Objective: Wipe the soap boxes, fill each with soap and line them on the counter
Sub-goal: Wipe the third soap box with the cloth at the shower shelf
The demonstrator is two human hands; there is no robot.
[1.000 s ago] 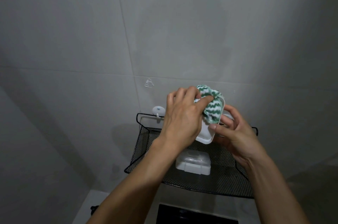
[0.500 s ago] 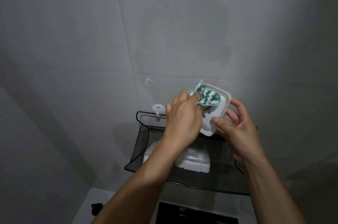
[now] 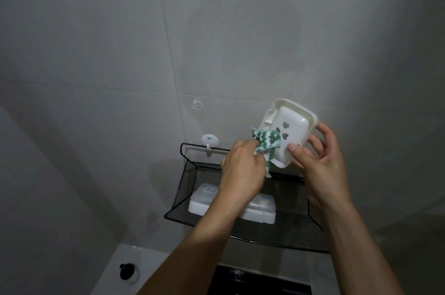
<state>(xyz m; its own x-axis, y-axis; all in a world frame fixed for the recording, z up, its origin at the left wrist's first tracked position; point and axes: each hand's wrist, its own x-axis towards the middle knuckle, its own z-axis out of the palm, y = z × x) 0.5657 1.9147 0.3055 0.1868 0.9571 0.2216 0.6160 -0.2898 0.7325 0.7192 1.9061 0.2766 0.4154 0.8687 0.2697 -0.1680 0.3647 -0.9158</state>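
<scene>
Above the black mesh shelf (image 3: 284,227), the right hand (image 3: 317,164) held the white soap box (image 3: 286,131) tilted, thumb and fingers curled around its edge. The left hand (image 3: 240,169) gripped the green-white cloth (image 3: 339,143), which touched the box. Two clear soap boxes (image 3: 255,210) lay on the shelf, below both hands.

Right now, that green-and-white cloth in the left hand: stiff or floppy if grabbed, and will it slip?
Likely floppy: the cloth bunches in the left hand and a loose tail droops below the soap box. Probably light, since a fingertip pinch carries it. Its knitted, textured surface suggests it grips rather than slips, though whether it is wet cannot be told.
</scene>
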